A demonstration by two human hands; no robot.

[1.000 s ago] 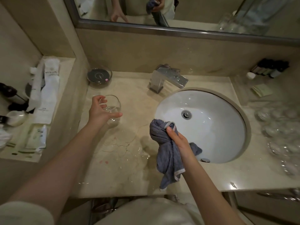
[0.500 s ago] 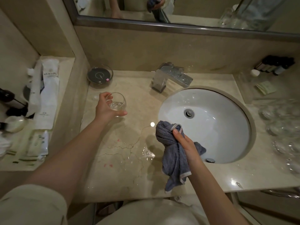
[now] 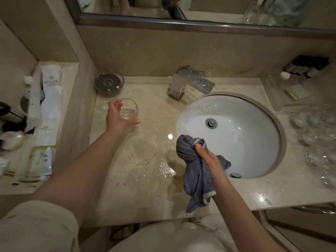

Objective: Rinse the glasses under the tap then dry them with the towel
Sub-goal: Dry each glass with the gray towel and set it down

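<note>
My left hand [image 3: 117, 118] grips a round clear glass [image 3: 129, 109] at the back left of the beige counter [image 3: 138, 179], fingers curled round its side. I cannot tell whether the glass touches the counter. A bunched blue-grey towel [image 3: 194, 171] hangs from my right hand [image 3: 209, 159], which grips it over the sink's left rim. The chrome tap [image 3: 190, 82] stands behind the white round sink [image 3: 236, 135], with no water running. Several more clear glasses [image 3: 314, 128] lie blurred on the counter at the right.
A glass dish with a dark insert [image 3: 108, 82] sits behind the held glass. Toiletry packets [image 3: 49, 106] fill the recessed shelf on the left. Small dark bottles [image 3: 307, 66] stand at the back right. Water puddles [image 3: 166, 169] lie on the counter before the sink. A mirror [image 3: 181, 8] runs above.
My left hand has carried the glass a little farther back and left on the counter. The right hand and towel kept their place by the sink rim.
</note>
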